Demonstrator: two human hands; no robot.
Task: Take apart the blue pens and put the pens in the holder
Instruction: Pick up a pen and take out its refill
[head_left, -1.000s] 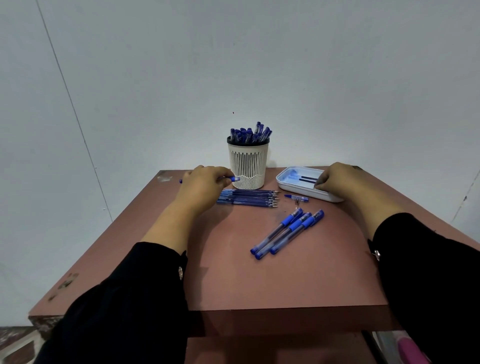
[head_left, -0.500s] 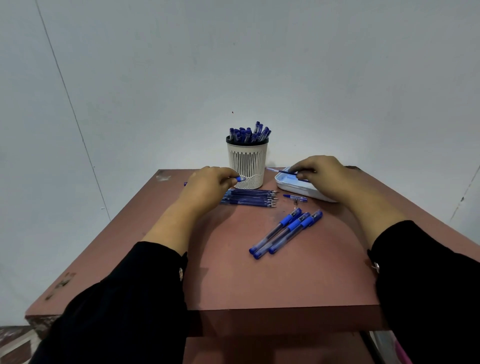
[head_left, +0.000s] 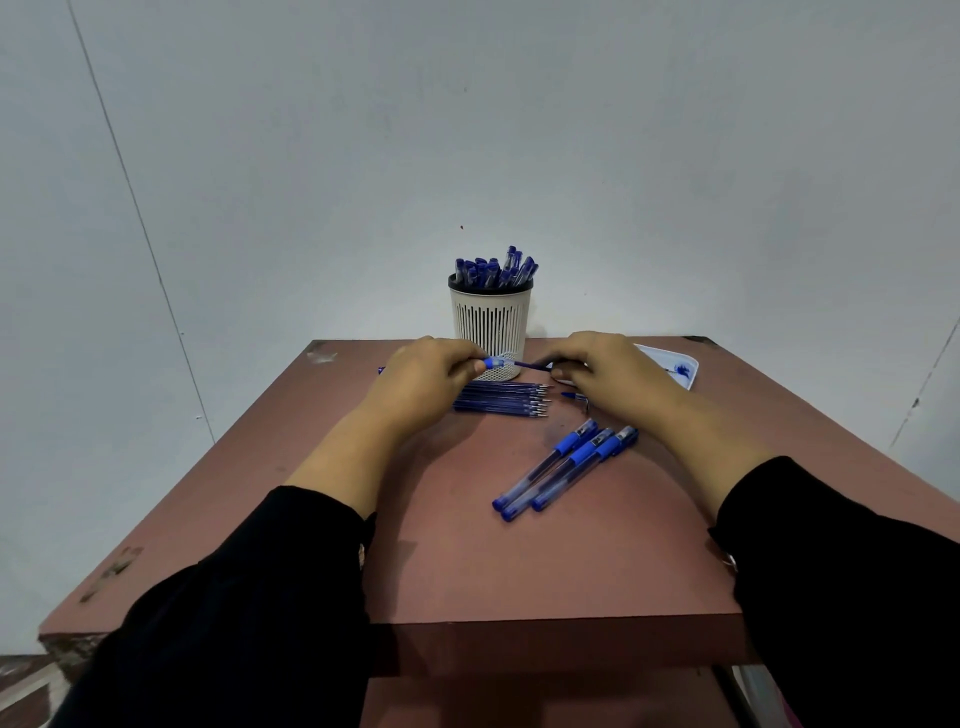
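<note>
Right hand moved from tray to meet left hand; both grips pinch one pen, lying left-right at worktop's far edge.

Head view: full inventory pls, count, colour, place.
Table: one, reddish brown, fills the lower middle.
Pen holder: one, white slotted with dark rim, far edge of table, centre.
Pens in holder: a bunch, blue, standing upright; count unclear.
Refills: a row, dark blue with metal tips, flat in front of the holder; count unclear.
Whole pens: three, clear with blue grips, lying side by side right of centre.
Small blue part: one, beside the refills.
Tray: one, white, far right, partly hidden.
Held pen: one, blue, between both hands.
Sleeves: two, black.
Left hand: grips the pen.
Right hand: grips its other end.
</note>
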